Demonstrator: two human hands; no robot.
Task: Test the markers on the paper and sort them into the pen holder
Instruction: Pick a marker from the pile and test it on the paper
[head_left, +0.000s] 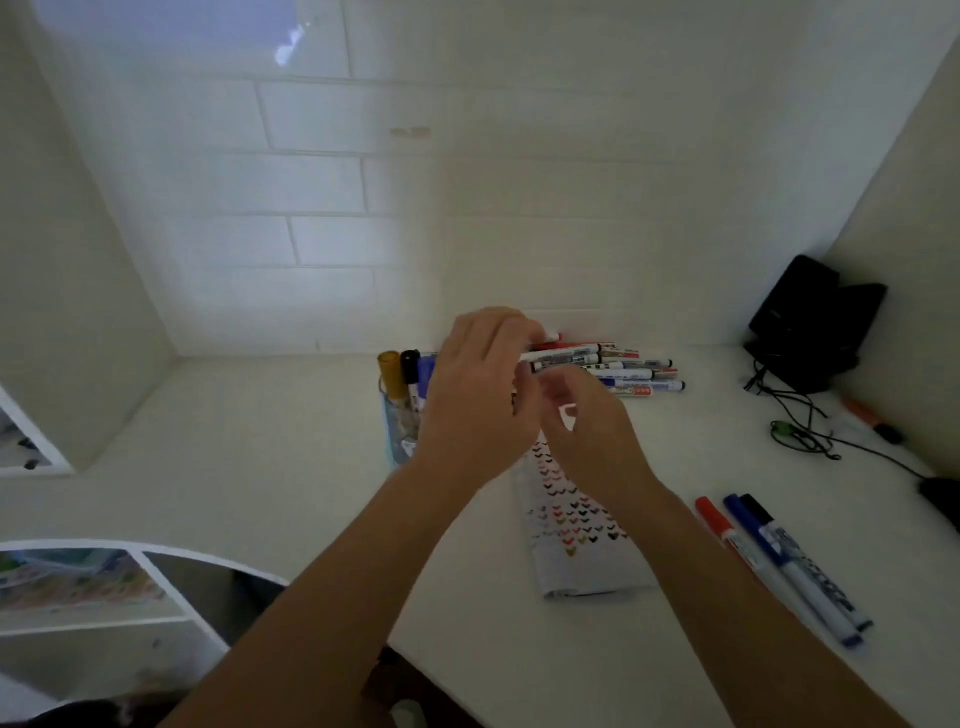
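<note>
A white marker (563, 358) is lying level in the fingers (519, 335), ticked paper (576, 525) lying flat below, holder (399, 421) standing left.

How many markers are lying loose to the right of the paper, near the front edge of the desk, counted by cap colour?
Red-capped marker: 1
Blue-capped marker: 1
Black-capped marker: 1
Total: 3
</note>
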